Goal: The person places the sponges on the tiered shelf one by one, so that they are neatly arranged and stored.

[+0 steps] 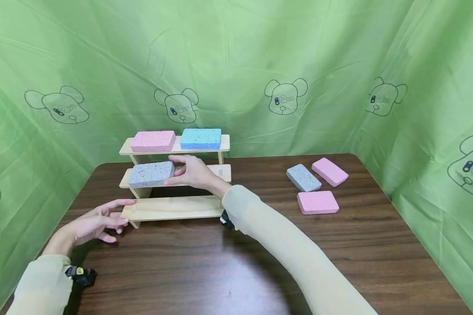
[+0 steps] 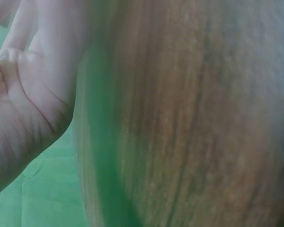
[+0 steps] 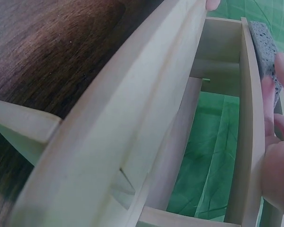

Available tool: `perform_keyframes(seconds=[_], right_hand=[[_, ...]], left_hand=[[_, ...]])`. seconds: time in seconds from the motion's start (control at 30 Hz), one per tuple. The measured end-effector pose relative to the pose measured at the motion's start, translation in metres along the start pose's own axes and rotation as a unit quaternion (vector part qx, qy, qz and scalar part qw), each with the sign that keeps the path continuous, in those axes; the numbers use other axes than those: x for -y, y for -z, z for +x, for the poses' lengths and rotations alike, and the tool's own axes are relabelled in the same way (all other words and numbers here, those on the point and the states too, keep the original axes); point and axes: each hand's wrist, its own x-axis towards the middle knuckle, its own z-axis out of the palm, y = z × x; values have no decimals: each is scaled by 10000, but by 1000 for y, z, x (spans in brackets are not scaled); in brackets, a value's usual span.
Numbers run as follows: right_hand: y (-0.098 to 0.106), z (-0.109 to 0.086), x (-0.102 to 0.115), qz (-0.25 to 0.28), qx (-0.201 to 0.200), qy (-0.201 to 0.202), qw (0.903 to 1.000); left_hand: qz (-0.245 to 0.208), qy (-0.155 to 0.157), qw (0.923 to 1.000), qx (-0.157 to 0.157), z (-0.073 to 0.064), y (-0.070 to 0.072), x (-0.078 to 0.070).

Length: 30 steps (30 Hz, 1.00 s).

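My right hand (image 1: 195, 172) grips the right end of a grey speckled sponge (image 1: 150, 173), which sits at the left of the middle step of a wooden three-step rack (image 1: 177, 208). In the right wrist view, fingers (image 3: 269, 101) lie against that sponge's face. At the front step's left end, my left hand (image 1: 100, 221) touches the board with fingers spread loosely. Its palm shows in the left wrist view, nothing held there. On the top step rest a pink sponge (image 1: 153, 141) and, beside it, a blue sponge (image 1: 200, 138).
Right of the rack, a grey sponge (image 1: 303, 177) and two pink sponges, one behind (image 1: 330, 171) and one in front (image 1: 318, 202), lie on the dark wooden table (image 1: 173, 271). Green cloth (image 1: 236, 52) with printed bear heads hangs around the back and sides.
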Motion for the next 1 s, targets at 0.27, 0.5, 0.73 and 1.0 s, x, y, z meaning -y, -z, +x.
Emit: perform_keyframes(seconds=[0.27,0.5,0.73,1.0], right_hand=[[1,1,-2,-14,-19,-34,10000],[1,0,-2,268,41,35,9996],[7,-3,1,1190,157,-51,9928],[18,-15,6,2144,437,-390,9750]], left_hand=[[10,83,9999,-58,0,-2,-2],[64,77,9999,-107,0,-1,-1],[107,78,9998,-145,-2,-1,-4],[118,108,9997,-166,-3,-1,-3]])
